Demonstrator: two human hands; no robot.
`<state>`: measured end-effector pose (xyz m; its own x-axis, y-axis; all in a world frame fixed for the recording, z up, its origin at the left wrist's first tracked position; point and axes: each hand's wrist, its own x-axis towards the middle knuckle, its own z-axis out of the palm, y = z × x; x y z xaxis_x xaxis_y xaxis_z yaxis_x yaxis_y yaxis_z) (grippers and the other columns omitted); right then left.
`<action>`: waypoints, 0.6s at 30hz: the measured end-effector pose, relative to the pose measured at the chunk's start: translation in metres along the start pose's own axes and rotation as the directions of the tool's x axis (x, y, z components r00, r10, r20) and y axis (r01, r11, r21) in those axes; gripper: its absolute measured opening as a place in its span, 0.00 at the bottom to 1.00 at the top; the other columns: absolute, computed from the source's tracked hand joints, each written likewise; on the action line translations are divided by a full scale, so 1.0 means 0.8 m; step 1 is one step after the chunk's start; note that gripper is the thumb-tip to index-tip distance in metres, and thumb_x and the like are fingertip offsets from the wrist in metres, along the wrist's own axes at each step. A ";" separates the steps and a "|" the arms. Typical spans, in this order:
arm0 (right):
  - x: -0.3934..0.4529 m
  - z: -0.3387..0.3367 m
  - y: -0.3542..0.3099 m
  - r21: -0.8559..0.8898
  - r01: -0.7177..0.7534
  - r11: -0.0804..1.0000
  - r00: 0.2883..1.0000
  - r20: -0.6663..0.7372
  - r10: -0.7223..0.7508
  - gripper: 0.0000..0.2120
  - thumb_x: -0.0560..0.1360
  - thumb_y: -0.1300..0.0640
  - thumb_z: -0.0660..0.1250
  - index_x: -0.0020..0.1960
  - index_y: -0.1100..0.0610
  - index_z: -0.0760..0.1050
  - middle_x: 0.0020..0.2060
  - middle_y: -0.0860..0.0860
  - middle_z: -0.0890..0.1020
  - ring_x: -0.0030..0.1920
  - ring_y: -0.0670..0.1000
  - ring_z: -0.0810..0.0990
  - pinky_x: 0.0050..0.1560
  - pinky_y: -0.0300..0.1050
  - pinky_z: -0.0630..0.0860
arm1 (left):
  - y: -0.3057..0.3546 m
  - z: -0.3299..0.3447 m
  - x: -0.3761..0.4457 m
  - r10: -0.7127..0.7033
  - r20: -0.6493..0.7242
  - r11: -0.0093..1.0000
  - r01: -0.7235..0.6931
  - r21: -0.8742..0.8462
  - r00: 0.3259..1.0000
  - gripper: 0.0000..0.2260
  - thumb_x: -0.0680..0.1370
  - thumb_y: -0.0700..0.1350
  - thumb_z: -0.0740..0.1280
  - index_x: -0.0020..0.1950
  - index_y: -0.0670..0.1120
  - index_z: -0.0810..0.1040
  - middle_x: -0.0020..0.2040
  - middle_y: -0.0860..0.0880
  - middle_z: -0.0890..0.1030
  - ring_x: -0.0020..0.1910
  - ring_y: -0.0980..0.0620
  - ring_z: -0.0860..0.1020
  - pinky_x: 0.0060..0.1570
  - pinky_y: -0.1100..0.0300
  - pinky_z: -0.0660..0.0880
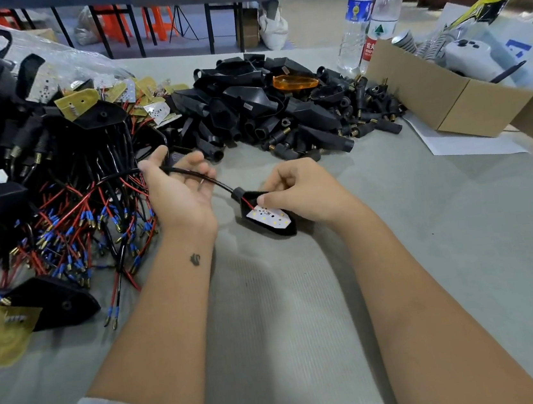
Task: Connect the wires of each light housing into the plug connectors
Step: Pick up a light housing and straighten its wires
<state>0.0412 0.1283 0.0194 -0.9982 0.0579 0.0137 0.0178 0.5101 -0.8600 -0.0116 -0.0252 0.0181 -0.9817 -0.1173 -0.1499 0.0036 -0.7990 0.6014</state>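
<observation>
1. Your right hand [294, 191] pinches 1 light housing [268, 215] at its near edge, fingers curled round the black shell. The white LED board [270, 218] sits face up inside it, and a red wire [248, 203] runs from the board toward the housing's neck.
2. Your left hand [179, 185] lies palm up and relaxed, fingers loosely spread. The black sleeved cable [201, 178] from that housing rests across the palm without being clamped. Its far end runs off into the heap on your left, so I cannot tell whether it already carries a plug connector.
3. Judging by the table, much is already wired: the pile of wired housings [64, 179] on your left trails red and black leads tipped with blue sleeves and brass terminals.
4. Much also looks left: the heap of empty black housings [247, 110] ahead of you shows no wires. The loose plug connectors [371, 111] beside it, near the cardboard box [441, 103], are waiting too.
5. For the piece in hand, no connector is visibly being joined, so I judge it to be between steps, either just finished or about to be plugged.
</observation>
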 end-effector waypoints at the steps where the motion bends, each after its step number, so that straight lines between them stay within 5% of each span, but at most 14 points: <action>1: -0.001 0.002 -0.002 -0.020 0.002 1.000 1.000 0.031 -0.002 0.06 0.71 0.62 0.73 0.37 0.57 0.78 0.27 0.46 0.79 0.30 0.44 0.74 0.38 0.41 0.70 | -0.002 0.000 0.001 -0.005 -0.008 0.997 0.005 0.070 1.000 0.13 0.85 0.50 0.50 0.55 0.46 0.71 0.28 0.49 0.75 0.25 0.53 0.70 0.29 0.62 0.71; 5: -0.007 0.007 -0.009 -0.012 -0.006 1.000 0.995 0.099 0.007 0.10 0.72 0.64 0.67 0.32 0.57 0.74 0.24 0.43 0.72 0.26 0.42 0.69 0.30 0.36 0.66 | -0.015 0.003 0.000 -0.026 0.097 0.934 -0.010 0.358 0.995 0.11 0.82 0.42 0.51 0.48 0.44 0.72 0.23 0.52 0.68 0.20 0.56 0.60 0.22 0.65 0.59; 9: -0.007 0.007 -0.013 0.193 -0.004 0.981 1.000 -0.010 0.006 0.09 0.75 0.59 0.64 0.36 0.58 0.74 0.32 0.52 0.76 0.35 0.50 0.73 0.38 0.45 0.68 | -0.026 0.009 -0.011 -0.153 0.264 0.783 -0.046 0.620 0.952 0.10 0.81 0.42 0.52 0.44 0.45 0.71 0.22 0.53 0.65 0.19 0.57 0.58 0.21 0.66 0.55; 13: 0.002 0.007 -0.010 0.273 0.010 0.962 0.986 -0.163 0.036 0.13 0.81 0.48 0.59 0.45 0.54 0.77 0.39 0.48 0.78 0.39 0.48 0.74 0.42 0.43 0.69 | -0.033 0.010 -0.026 -0.286 0.391 0.611 -0.148 0.778 0.875 0.13 0.82 0.45 0.54 0.42 0.43 0.73 0.22 0.50 0.69 0.19 0.54 0.62 0.21 0.65 0.59; 18: 0.006 0.008 -0.007 0.382 0.092 0.920 0.971 -0.239 0.002 0.12 0.82 0.56 0.61 0.49 0.61 0.80 0.30 0.46 0.75 0.29 0.44 0.71 0.34 0.37 0.70 | -0.035 0.012 -0.035 -0.383 0.431 0.474 -0.227 0.851 0.817 0.15 0.81 0.46 0.56 0.39 0.41 0.74 0.24 0.47 0.75 0.21 0.54 0.70 0.22 0.65 0.67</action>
<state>0.0356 0.1205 0.0211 -0.9558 0.2618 0.1338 -0.0976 0.1467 -0.9844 0.0141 0.0064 0.0131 -0.8852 0.4650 -0.0145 0.0622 0.1492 0.9868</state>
